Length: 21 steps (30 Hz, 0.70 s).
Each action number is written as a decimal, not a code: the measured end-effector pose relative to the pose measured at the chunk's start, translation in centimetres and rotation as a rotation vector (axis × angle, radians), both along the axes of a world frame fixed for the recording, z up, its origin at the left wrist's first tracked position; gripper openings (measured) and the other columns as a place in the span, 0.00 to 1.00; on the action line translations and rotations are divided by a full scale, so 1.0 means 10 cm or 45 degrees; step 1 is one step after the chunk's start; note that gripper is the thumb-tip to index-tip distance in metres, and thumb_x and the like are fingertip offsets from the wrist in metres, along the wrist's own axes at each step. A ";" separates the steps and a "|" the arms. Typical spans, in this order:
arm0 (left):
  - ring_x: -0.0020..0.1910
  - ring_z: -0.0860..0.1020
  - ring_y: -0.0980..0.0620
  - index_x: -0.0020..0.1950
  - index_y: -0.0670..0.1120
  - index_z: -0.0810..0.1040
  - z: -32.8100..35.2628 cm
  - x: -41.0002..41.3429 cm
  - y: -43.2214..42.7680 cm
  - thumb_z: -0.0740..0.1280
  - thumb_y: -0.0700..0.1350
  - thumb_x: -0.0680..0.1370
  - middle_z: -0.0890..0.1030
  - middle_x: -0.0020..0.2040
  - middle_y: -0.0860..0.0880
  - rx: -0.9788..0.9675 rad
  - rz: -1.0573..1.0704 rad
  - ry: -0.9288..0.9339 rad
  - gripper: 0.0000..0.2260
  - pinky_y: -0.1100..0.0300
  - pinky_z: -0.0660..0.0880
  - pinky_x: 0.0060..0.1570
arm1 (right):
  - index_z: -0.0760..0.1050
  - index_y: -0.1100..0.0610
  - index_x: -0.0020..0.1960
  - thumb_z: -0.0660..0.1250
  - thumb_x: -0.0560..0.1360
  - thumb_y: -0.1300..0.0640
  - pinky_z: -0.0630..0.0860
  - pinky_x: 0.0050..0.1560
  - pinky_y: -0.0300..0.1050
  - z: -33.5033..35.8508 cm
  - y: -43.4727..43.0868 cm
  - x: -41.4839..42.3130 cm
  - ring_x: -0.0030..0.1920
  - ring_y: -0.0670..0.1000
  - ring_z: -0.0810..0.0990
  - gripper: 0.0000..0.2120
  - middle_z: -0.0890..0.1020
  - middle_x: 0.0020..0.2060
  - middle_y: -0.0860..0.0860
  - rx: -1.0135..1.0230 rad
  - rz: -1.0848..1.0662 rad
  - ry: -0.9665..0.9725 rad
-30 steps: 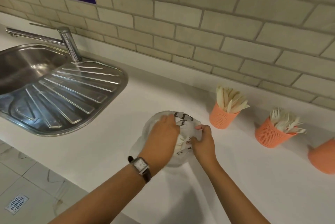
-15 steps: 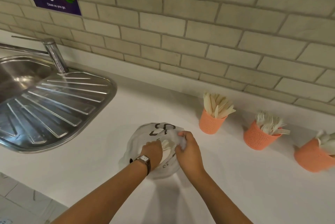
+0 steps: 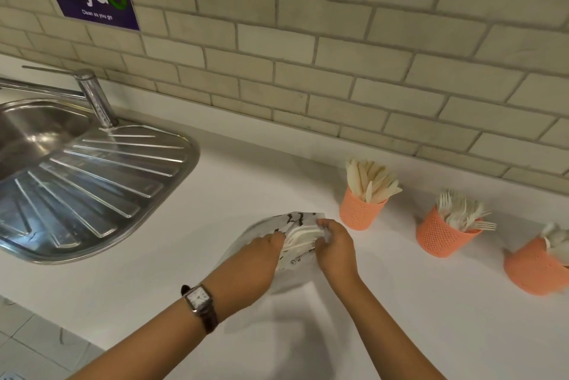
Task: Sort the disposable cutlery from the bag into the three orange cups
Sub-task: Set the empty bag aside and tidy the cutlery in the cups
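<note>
The right hand [image 3: 337, 245] pinches the mouth of the bag [image 3: 295, 219], fingers curled on the plastic. The left hand [image 3: 252, 259] reaches into the opening onto the white cutlery [image 3: 300, 236]; whether it grips cannot be told. The bag lies on the tabletop [image 3: 431, 302], left of the knife cup [image 3: 360, 215], fork cup [image 3: 440, 239] and third cup [image 3: 532, 272].

A white table [image 3: 431, 312] carries everything. A steel sink [image 3: 101, 195] with a ribbed drainer is set into its left end. A clear plastic bag [image 3: 246, 236] lies near the middle. To its right stand, apart, the knife cup [image 3: 360, 215], the fork cup [image 3: 440, 239] and the third orange cup [image 3: 532, 272].
</note>
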State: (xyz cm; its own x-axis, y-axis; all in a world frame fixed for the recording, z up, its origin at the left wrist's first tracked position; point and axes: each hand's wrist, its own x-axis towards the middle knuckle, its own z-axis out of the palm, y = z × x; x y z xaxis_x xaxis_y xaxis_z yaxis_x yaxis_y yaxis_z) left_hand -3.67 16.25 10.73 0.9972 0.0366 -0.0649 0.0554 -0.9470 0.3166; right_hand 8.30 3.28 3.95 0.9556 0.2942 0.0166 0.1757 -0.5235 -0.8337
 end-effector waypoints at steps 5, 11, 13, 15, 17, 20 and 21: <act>0.39 0.75 0.59 0.46 0.52 0.74 0.02 0.07 0.07 0.60 0.47 0.80 0.76 0.37 0.54 -0.867 0.218 -0.404 0.05 0.68 0.70 0.41 | 0.71 0.50 0.65 0.66 0.74 0.63 0.74 0.62 0.50 0.06 0.04 -0.09 0.59 0.53 0.77 0.21 0.77 0.59 0.49 0.122 0.231 0.147; 0.27 0.66 0.58 0.49 0.39 0.75 0.05 0.24 -0.09 0.53 0.49 0.81 0.71 0.30 0.53 -1.530 0.492 -0.553 0.16 0.66 0.65 0.29 | 0.71 0.46 0.65 0.65 0.77 0.56 0.63 0.69 0.41 0.20 -0.12 -0.25 0.67 0.41 0.65 0.17 0.67 0.65 0.40 0.087 0.159 -0.024; 0.24 0.63 0.58 0.53 0.39 0.72 0.05 0.29 -0.20 0.52 0.47 0.82 0.71 0.30 0.51 -1.755 0.471 -0.490 0.14 0.67 0.62 0.25 | 0.75 0.43 0.56 0.65 0.77 0.57 0.69 0.61 0.36 0.36 -0.24 -0.32 0.61 0.40 0.73 0.12 0.74 0.59 0.39 0.227 0.081 -0.038; 0.22 0.61 0.57 0.56 0.41 0.69 0.06 0.32 -0.34 0.52 0.47 0.82 0.71 0.29 0.48 -1.909 0.421 -0.423 0.12 0.67 0.60 0.23 | 0.79 0.45 0.49 0.66 0.76 0.57 0.72 0.51 0.32 0.53 -0.37 -0.40 0.51 0.41 0.79 0.08 0.81 0.50 0.41 0.376 0.011 0.056; 0.22 0.60 0.57 0.55 0.42 0.67 0.05 0.37 -0.50 0.52 0.48 0.82 0.72 0.29 0.48 -1.969 0.393 -0.349 0.11 0.67 0.60 0.22 | 0.83 0.53 0.47 0.67 0.75 0.57 0.75 0.46 0.33 0.68 -0.51 -0.46 0.42 0.41 0.81 0.05 0.83 0.41 0.45 0.506 -0.033 0.158; 0.22 0.61 0.56 0.54 0.40 0.65 0.01 0.44 -0.77 0.51 0.48 0.82 0.73 0.27 0.48 -1.968 0.315 -0.226 0.12 0.66 0.60 0.23 | 0.83 0.60 0.41 0.68 0.75 0.59 0.75 0.42 0.35 0.80 -0.72 -0.52 0.37 0.43 0.79 0.07 0.82 0.34 0.48 0.616 -0.029 0.185; 0.21 0.61 0.56 0.54 0.39 0.65 0.01 0.46 -0.86 0.51 0.48 0.82 0.73 0.26 0.48 -1.970 0.283 -0.183 0.12 0.66 0.59 0.23 | 0.83 0.63 0.39 0.68 0.75 0.60 0.76 0.42 0.37 0.81 -0.79 -0.53 0.37 0.47 0.80 0.09 0.81 0.32 0.49 0.645 -0.026 0.185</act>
